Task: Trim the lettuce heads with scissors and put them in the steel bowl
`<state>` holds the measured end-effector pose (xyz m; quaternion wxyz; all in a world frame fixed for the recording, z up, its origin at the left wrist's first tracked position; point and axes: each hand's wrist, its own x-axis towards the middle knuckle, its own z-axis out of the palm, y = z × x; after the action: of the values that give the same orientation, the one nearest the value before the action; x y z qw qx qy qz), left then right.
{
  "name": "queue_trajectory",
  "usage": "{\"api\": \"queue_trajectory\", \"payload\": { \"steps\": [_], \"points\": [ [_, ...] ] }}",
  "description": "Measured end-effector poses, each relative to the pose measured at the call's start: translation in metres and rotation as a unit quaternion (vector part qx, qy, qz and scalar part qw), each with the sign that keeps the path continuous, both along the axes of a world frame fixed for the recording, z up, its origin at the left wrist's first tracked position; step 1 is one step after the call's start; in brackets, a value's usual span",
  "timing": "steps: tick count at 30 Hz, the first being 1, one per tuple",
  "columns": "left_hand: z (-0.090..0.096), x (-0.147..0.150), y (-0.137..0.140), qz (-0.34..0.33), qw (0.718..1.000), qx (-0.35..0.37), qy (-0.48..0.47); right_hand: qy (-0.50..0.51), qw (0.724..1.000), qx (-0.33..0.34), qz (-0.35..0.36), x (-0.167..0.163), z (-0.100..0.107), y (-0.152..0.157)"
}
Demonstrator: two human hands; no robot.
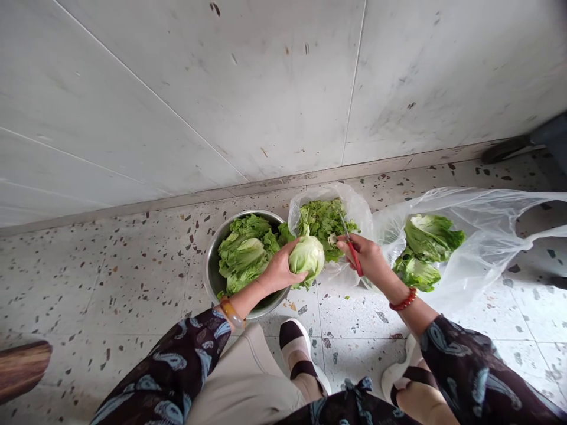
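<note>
My left hand [280, 268] is closed around a pale green lettuce head [309, 258], holding it up between the bowl and the bag of leaves. In my right hand [367, 255] is a pair of scissors with red handles [355, 260], blades pointing up and away over the leaves. Below and left of the lettuce head stands a metal bowl [211, 273] filled with lettuce heads [248, 251]. Loose green lettuce leaves [323, 218] lie in a clear plastic bag [359, 203] just beyond my hands.
A larger clear plastic bag [472, 260] with lettuce [429, 236] spreads over the speckled floor [142, 265] at the right. The wall [283, 88] rises behind everything. A wooden piece [24, 369] juts in at lower left; my shoes [301, 348] stand near the bowl.
</note>
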<state>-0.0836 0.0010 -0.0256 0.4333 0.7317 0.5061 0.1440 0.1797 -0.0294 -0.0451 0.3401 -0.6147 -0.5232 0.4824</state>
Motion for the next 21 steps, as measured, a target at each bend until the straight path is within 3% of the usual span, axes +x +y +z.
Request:
{"api": "queue_trajectory", "payload": {
  "steps": [6,12,18,21],
  "points": [
    [0.014,-0.016,0.000,0.009,0.992,-0.122,-0.034,0.044,0.998,0.040,0.010,0.005,0.016,0.006],
    [0.025,-0.028,0.001,-0.046,0.968,-0.228,-0.096,0.065,0.974,0.108,0.189,0.007,0.018,0.007],
    [0.036,-0.028,0.001,-0.131,0.926,-0.324,-0.142,0.083,0.951,0.043,0.295,0.007,0.016,0.011],
    [0.037,-0.026,0.001,-0.150,0.905,-0.362,-0.164,0.106,0.939,0.050,0.323,0.000,0.022,0.010]
  ]
}}
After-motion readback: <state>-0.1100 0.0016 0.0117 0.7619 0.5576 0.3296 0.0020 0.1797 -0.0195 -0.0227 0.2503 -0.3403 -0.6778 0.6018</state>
